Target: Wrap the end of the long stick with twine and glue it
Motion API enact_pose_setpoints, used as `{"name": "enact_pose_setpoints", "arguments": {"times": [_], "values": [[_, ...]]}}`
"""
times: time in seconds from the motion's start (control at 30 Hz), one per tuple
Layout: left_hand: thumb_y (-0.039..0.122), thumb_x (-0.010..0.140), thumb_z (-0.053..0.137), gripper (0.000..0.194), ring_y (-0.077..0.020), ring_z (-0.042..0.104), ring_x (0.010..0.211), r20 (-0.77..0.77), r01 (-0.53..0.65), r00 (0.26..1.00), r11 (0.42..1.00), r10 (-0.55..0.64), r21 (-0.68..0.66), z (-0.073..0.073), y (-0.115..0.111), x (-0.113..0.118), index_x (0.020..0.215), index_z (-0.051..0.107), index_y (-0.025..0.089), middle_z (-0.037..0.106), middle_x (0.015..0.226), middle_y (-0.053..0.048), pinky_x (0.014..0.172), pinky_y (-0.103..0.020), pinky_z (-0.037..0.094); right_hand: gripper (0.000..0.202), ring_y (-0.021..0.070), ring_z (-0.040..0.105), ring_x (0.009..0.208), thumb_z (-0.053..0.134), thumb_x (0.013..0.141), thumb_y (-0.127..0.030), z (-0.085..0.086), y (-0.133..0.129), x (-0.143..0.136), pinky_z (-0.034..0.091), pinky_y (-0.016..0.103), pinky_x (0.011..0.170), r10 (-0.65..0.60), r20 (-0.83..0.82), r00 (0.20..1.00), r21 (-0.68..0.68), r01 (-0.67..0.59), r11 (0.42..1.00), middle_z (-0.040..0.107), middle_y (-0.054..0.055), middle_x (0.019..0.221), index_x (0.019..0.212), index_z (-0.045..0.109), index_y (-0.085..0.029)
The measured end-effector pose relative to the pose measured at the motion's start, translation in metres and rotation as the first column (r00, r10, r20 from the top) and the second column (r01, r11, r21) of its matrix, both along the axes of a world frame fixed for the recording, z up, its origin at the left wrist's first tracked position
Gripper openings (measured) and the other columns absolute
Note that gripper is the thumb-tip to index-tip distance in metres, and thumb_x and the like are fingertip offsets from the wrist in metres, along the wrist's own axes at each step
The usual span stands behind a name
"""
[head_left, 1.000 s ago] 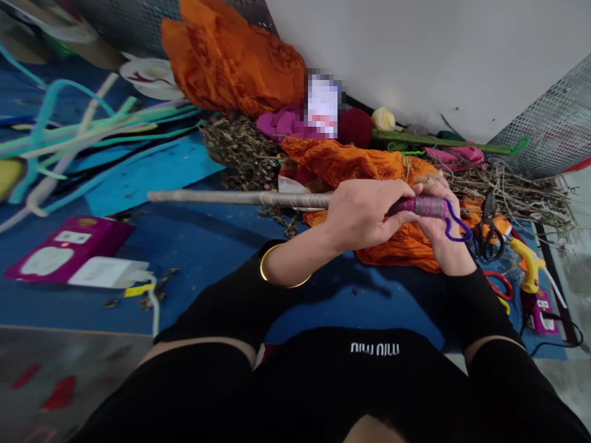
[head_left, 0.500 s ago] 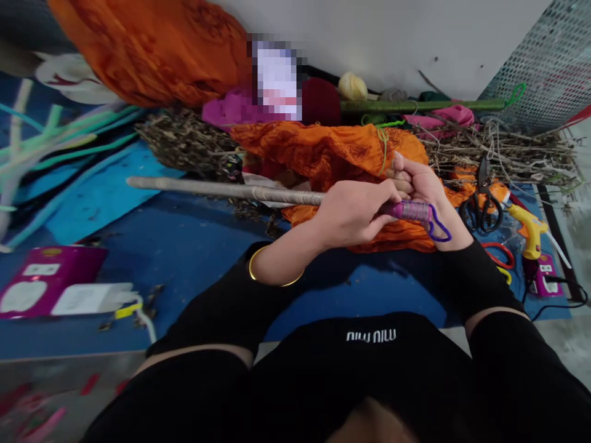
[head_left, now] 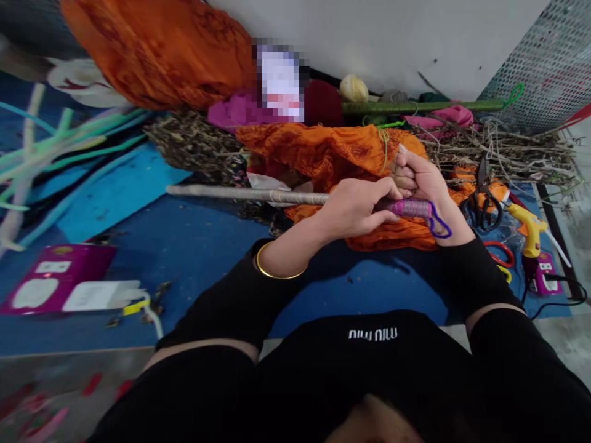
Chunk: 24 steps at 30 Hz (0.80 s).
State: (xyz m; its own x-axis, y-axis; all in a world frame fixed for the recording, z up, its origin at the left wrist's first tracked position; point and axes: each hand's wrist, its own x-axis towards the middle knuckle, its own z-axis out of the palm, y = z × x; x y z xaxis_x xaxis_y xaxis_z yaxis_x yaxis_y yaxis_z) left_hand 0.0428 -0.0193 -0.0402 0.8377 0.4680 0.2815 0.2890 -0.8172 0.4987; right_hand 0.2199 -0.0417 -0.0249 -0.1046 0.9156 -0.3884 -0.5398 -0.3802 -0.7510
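My left hand point(head_left: 357, 206) is wrapped round a long stick point(head_left: 249, 195) wound with greyish thread, which stretches out to the left. The stick's right end carries a purple and pink wrapped section point(head_left: 410, 208) with a dark blue cord loop point(head_left: 439, 226) hanging from its tip. Just behind that section is my right hand point(head_left: 418, 175), palm up with fingers curled; what it holds, if anything, is too small to make out. Beneath both hands lies a crumpled orange cloth point(head_left: 332, 147).
A blue table point(head_left: 207, 264) bears dried twigs point(head_left: 521, 154), black scissors point(head_left: 482, 197), a yellow glue gun point(head_left: 530, 227) and purple power boxes point(head_left: 58, 280). Coloured tubes point(head_left: 60, 147) lie at the left, a green stick point(head_left: 425, 106) along the back.
The far left end of the stick has shifted right, and its wrapped end has turned slightly in my left hand. The left part of the view has shifted a little to the right.
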Motion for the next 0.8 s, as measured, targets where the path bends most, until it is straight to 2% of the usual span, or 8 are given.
{"name": "enact_pose_setpoints", "arguments": {"times": [0.13,0.23,0.37,0.5,0.6,0.7,0.8], "values": [[0.04,0.078,0.084,0.039,-0.0224,0.075,0.088,0.0,-0.111,0.994,0.99,0.112,-0.081,0.001,-0.002,0.002,0.107,0.067,0.021,0.08,0.097,-0.002,0.074,-0.028,0.049,0.04,0.0042,0.015,0.039,0.062,0.098,-0.041,0.002,-0.004,-0.002,0.019,0.017,0.035,-0.048,0.06,0.997,0.147,0.039,0.988,0.023,-0.012,0.053,0.069,0.042,-0.023],[0.043,0.077,0.084,0.034,-0.0206,0.074,0.083,0.014,-0.162,0.986,0.979,0.165,-0.127,0.001,-0.006,0.001,0.099,0.07,0.021,0.08,0.091,0.0,0.074,-0.028,0.049,0.04,0.0056,0.022,0.04,0.06,0.099,-0.043,0.004,-0.007,-0.004,0.024,0.019,0.037,-0.065,0.193,0.979,0.205,0.025,0.979,0.028,-0.011,0.052,0.068,0.044,-0.023],[0.044,0.078,0.084,0.03,-0.0202,0.073,0.081,0.042,-0.106,0.993,0.981,0.114,-0.16,0.004,-0.004,0.0,0.09,0.07,0.021,0.08,0.091,-0.001,0.072,-0.028,0.047,0.044,0.0078,0.041,0.047,0.062,0.096,-0.053,0.006,-0.011,-0.006,0.038,0.021,0.046,-0.125,0.389,0.913,0.278,0.013,0.96,0.037,-0.008,0.056,0.067,0.047,-0.024],[0.033,0.086,0.072,0.02,-0.0201,0.073,0.089,0.071,0.03,0.997,0.983,-0.017,-0.183,0.007,0.004,-0.003,0.098,0.069,0.018,0.08,0.1,-0.004,0.077,-0.028,0.05,0.046,0.0104,0.055,0.058,0.059,0.095,-0.061,0.009,-0.015,-0.001,0.047,0.024,0.054,-0.19,0.563,0.804,0.384,-0.051,0.922,0.048,-0.005,0.061,0.068,0.051,-0.023],[0.033,0.092,0.063,0.022,-0.0205,0.073,0.093,0.089,0.068,0.995,0.984,-0.054,-0.167,0.008,0.007,-0.005,0.104,0.068,0.016,0.079,0.104,-0.006,0.081,-0.029,0.051,0.047,0.0129,0.063,0.069,0.054,0.097,-0.062,0.013,-0.02,0.005,0.053,0.028,0.063,-0.28,0.66,0.697,0.494,-0.123,0.861,0.058,-0.003,0.069,0.071,0.056,-0.023],[0.033,0.093,0.058,0.029,-0.0212,0.074,0.091,0.091,0.031,0.996,0.99,-0.019,-0.135,0.01,0.005,-0.007,0.115,0.066,0.015,0.079,0.103,-0.007,0.079,-0.028,0.05,0.048,0.015,0.067,0.078,0.051,0.099,-0.062,0.018,-0.026,0.009,0.057,0.032,0.072,-0.383,0.724,0.574,0.582,-0.209,0.786,0.063,0.0,0.074,0.072,0.06,-0.023],[0.028,0.091,0.055,0.037,-0.0207,0.073,0.083,0.048,-0.045,0.998,0.998,0.048,-0.051,0.014,0.001,-0.008,0.125,0.063,0.016,0.078,0.097,-0.005,0.071,-0.027,0.048,0.047,0.0162,0.068,0.08,0.049,0.101,-0.061,0.023,-0.031,0.008,0.059,0.035,0.079,-0.482,0.726,0.491,0.668,-0.337,0.663,0.064,0.0,0.074,0.075,0.063,-0.024]]}}
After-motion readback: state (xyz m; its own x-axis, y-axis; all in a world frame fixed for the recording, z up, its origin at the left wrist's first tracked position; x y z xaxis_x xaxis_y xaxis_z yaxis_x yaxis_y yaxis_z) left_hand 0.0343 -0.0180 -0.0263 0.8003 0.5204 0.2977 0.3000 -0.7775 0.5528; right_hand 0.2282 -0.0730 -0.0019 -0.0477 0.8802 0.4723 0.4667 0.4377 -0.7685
